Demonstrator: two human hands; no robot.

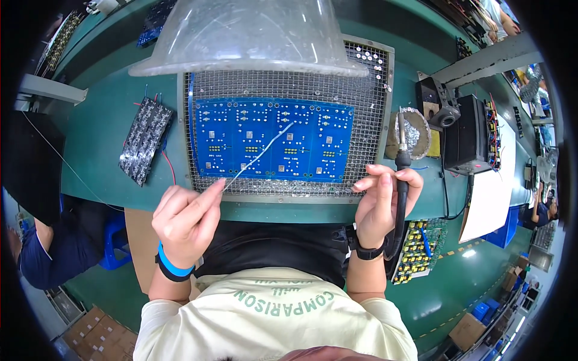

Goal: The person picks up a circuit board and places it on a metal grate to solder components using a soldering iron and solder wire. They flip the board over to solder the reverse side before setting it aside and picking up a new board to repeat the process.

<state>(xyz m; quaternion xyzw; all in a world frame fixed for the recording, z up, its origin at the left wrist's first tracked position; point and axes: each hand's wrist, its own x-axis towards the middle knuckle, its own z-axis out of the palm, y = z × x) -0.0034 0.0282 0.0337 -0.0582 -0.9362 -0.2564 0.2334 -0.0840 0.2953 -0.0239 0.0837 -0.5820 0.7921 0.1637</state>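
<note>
My left hand [188,213] pinches a thin strand of solder wire [265,150] between thumb and fingertips. The strand slants up and right over a blue circuit board panel [230,136]; whether its far end touches the board I cannot tell. In my right hand [385,204] is a soldering iron [403,157], held between thumb and fingers, its cable running down past the wrist. The iron's metal tip points away from me, at the left side of a round foil-lined bowl [432,143]. Contact between tip and bowl is unclear. The panel lies on a wire mesh tray [368,102].
A clear plastic hood [250,36] overhangs the tray's far part. Several small white pieces [368,57] lie in its far right corner. Left stands a black-and-white patterned block [144,141] with red wires. An iron holder [447,111] and black box [466,135] stand right.
</note>
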